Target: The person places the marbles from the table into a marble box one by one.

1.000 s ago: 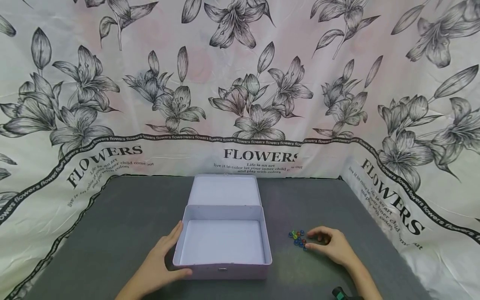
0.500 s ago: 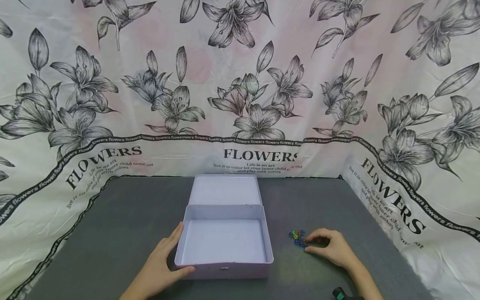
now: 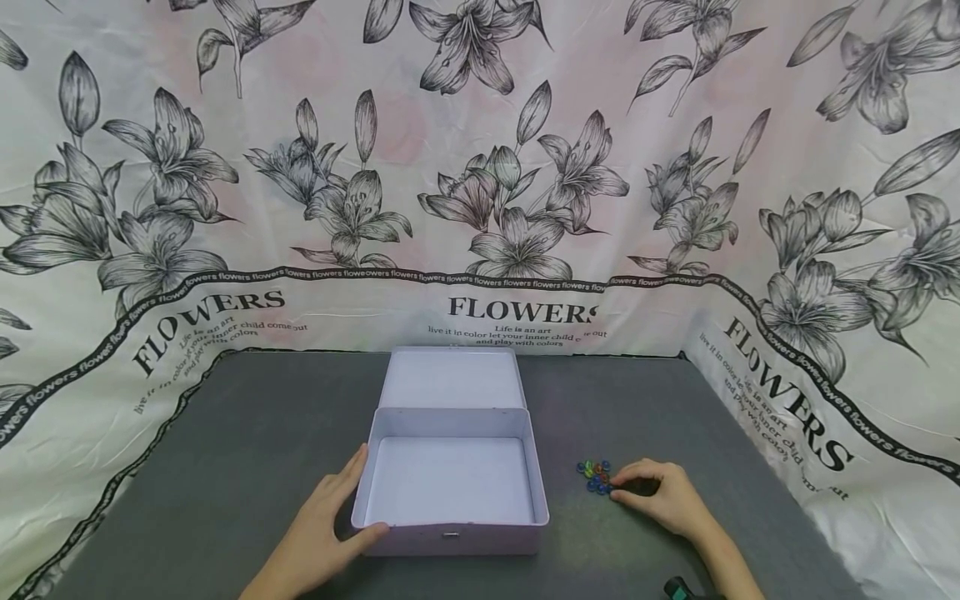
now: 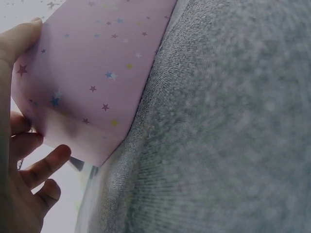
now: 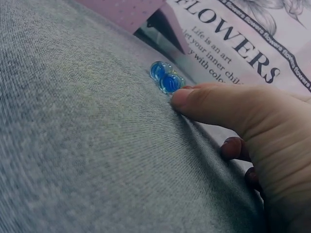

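A lidded box (image 3: 450, 542), lilac with printed stars in the left wrist view (image 4: 92, 73), stands with its lid (image 3: 453, 379) laid back and its pale inside showing. My left hand (image 3: 318, 517) rests at its front left corner, fingers along the left wall and thumb at the front rim. To the right of the box lies a small cluster of glass marbles (image 3: 589, 472), blue, green and reddish. At the cluster's right edge, my right hand (image 3: 667, 498) pinches with thumb and index fingertips at a blue marble (image 5: 171, 83); the index finger is largely hidden in the right wrist view.
A dark grey cloth (image 3: 277, 425) covers the table. Behind it and along both sides hangs a white curtain (image 3: 510, 317) with a flower print. A black object with a green patch (image 3: 677, 588) shows at the bottom edge, by the right forearm.
My right thumb and index fingertips have drawn closer together at the marbles' edge. The box has shifted very slightly to the right in view, with my left hand still against it.
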`<state>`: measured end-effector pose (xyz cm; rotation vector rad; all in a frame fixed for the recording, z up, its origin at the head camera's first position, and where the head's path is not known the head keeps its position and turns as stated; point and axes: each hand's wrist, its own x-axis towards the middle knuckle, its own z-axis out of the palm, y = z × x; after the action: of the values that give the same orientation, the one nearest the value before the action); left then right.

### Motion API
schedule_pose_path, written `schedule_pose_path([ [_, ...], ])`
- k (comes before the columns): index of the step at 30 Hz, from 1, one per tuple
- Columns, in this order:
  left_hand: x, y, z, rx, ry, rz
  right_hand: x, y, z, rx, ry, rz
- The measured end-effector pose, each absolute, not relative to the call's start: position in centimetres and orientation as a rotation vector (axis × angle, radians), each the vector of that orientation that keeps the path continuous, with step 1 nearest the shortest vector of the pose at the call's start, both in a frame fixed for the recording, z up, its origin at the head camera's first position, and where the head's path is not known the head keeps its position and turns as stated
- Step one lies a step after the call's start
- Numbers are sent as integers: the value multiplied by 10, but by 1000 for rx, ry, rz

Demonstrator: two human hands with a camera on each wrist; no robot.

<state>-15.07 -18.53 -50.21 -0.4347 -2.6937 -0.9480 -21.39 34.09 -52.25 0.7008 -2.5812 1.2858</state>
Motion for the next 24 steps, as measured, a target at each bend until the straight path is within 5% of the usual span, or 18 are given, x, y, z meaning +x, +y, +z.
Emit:
schedule_pose_path([
  [24, -150, -189, -504, -451, -2653, -1044, -217, 323, -509, 408, -2415, 1165],
])
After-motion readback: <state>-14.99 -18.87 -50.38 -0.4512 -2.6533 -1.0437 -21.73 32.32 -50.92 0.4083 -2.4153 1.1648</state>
